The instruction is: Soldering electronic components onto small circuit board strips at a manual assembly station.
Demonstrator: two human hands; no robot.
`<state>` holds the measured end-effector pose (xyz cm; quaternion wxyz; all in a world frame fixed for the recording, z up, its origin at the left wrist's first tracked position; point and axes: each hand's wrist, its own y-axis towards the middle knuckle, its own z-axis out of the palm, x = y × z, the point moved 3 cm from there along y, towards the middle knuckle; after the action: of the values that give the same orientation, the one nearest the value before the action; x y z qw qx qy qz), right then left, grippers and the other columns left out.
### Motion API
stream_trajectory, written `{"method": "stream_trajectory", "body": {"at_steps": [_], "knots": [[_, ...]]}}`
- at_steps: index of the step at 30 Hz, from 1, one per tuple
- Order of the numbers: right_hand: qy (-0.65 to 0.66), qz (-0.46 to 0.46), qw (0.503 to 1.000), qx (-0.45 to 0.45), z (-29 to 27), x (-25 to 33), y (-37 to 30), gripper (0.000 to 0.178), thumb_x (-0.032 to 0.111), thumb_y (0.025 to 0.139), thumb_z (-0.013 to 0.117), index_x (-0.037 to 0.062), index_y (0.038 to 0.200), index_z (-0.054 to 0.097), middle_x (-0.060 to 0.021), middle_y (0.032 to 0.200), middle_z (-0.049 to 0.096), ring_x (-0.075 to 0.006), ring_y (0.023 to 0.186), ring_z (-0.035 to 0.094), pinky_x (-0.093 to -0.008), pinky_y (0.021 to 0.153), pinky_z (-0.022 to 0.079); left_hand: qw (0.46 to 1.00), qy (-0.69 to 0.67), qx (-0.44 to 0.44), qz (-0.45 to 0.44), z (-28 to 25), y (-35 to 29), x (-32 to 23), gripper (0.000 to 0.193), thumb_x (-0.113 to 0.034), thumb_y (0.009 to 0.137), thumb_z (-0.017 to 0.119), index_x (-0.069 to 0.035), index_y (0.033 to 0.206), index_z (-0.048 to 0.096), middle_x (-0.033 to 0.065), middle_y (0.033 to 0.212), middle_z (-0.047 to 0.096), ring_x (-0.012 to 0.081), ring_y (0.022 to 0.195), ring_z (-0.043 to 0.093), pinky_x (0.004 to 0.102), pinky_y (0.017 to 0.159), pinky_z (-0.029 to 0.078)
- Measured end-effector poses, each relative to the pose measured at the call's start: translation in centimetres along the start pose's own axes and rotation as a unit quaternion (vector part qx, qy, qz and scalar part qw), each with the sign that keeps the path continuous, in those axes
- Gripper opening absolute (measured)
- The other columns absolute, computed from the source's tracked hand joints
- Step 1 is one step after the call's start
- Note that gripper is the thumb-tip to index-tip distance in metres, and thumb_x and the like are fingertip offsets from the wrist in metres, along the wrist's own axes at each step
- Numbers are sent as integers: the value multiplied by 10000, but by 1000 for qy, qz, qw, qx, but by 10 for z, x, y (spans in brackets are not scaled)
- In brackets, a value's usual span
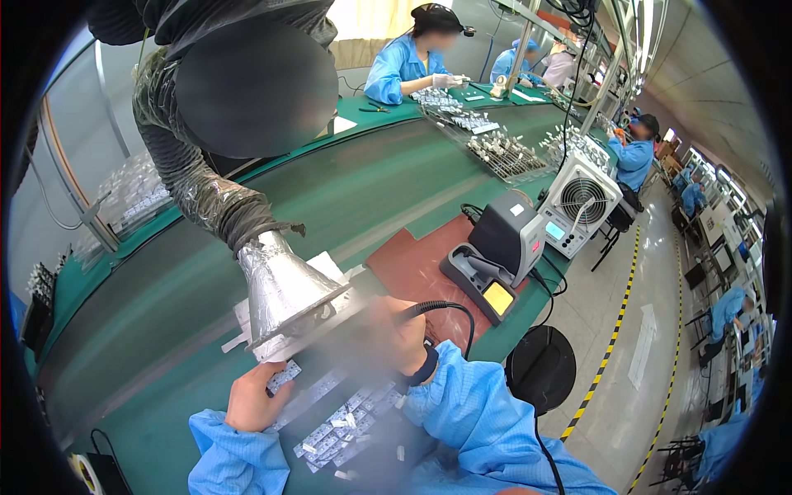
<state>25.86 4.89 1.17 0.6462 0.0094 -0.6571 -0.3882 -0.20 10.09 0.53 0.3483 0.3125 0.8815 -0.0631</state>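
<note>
My left hand (252,402) pinches a small pale circuit board (283,378) with rows of round marks, just under the metal fume hood (285,289). My right hand (404,334) is closed round a soldering iron, whose black cable (441,305) leaves the back of the grip. A blurred patch hides the iron's tip, so I cannot see whether it touches the board. Between my forearms lie several similar boards (337,431) in a slanted group, with small white pieces on and around them.
Right of my hands, a soldering station (505,235) and its iron stand with yellow sponge (498,298) rest near a reddish mat (412,262). Behind them is a white fan unit (580,202). A flexible duct (198,194) arches down to the hood. Co-workers sit across the green bench (346,177).
</note>
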Motion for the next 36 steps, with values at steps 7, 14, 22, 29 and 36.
{"method": "stream_trajectory", "body": {"at_steps": [7, 14, 22, 29, 36], "knots": [[9, 7, 1000, 9, 0, -5, -2, 393, 162, 1003, 556, -17, 653, 559, -66, 567, 552, -119, 497, 468, -303, 485, 373, 1000, -2, 6, -6, 0, 0, 1, 349, -127, 784, 761, 15, 1089, 668, 178, 952, 707, 280, 713, 678, 347, 665, 539], [33, 40, 999, 0, 1, -7, -5, 396, 161, 1002, 557, -20, 650, 559, -66, 567, 550, -117, 501, 469, -303, 487, 372, 1000, 1, -1, 9, 0, -2, 1, 352, -122, 783, 764, 15, 1093, 665, 183, 950, 707, 297, 750, 693, 356, 681, 545], [45, 44, 998, 6, 1, -9, -4, 400, 160, 1003, 557, -24, 647, 553, -61, 562, 532, -117, 500, 459, -302, 486, 368, 1000, -2, 0, 3, 1, -1, 3, 348, -121, 784, 768, 14, 1088, 665, 169, 912, 701, 263, 691, 666, 333, 643, 527], [33, 51, 998, 5, 1, -8, -4, 404, 166, 1005, 555, -21, 646, 555, -64, 564, 531, -123, 503, 465, -303, 490, 372, 1000, 2, -4, 13, 1, -1, 2, 347, -120, 781, 769, 16, 1084, 668, 168, 908, 701, 261, 693, 665, 334, 642, 525], [30, 53, 998, 11, 0, -7, -4, 376, 165, 999, 557, -13, 668, 576, -75, 577, 550, -135, 512, 501, -306, 498, 387, 1000, 2, 7, -7, 0, 0, 0, 346, -122, 780, 768, 14, 1084, 672, 173, 913, 704, 275, 711, 672, 337, 655, 529]]}}
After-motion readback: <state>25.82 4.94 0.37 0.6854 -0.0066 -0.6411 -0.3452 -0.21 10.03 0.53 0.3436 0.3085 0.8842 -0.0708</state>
